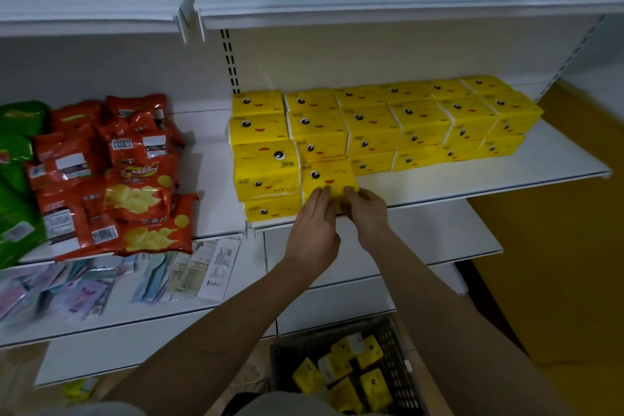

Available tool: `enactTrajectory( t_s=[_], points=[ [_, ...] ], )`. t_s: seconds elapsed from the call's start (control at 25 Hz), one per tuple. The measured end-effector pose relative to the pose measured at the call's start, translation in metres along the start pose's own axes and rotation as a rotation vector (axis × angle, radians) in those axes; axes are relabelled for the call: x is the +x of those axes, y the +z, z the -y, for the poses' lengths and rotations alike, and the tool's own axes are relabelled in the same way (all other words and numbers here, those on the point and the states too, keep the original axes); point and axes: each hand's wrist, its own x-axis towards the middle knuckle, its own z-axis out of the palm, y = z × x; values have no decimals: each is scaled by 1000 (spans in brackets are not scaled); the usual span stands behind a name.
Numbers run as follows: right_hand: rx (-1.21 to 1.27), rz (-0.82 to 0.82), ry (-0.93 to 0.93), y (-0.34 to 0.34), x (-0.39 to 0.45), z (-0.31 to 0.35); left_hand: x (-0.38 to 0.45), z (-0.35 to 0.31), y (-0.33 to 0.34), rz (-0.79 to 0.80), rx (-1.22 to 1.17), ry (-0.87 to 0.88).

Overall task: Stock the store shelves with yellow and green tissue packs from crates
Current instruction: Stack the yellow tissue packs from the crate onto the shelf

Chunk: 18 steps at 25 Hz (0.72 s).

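Head view: a yellow tissue pack (328, 179) is pressed against the near front of a white shelf (472, 179) by two bare hands. The left hand (315, 226) is laid flat on it with fingers straight and close together; the right hand (369, 213) is held just beside it, fingertips curled onto the pack's near right corner. Stacked rows of yellow packs (405, 121) are seen filling the shelf behind and to the left. On the floor below, near the person, more yellow packs (351, 371) are held in a dark crate (398, 361). Red snack bags (128, 179) are piled on the shelf to the left.
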Motion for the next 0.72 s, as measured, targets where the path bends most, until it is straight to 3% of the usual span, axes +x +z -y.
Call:
enactTrajectory(
  t_s=[0.16,0.28,0.44,0.52,0.6,0.72],
  points=[
    [178,-127,-56,-22,-29,-17,-29,-5,12,-134,-103,143],
    [75,-204,-22,-46,-53,-67,-75,-5,55,139,-208,205],
    [-136,-114,298,-87,-73,-181,-141,0,124,892,-430,-128],
    [-235,-52,438,-105,-85,-240,-168,3,151,1149,-468,-373],
    [-271,0,599,-119,-95,-303,-202,9,195,1252,-447,-548],
    [-318,17,747,-134,-95,-409,-247,23,274,1267,-506,-805]
  ],
)
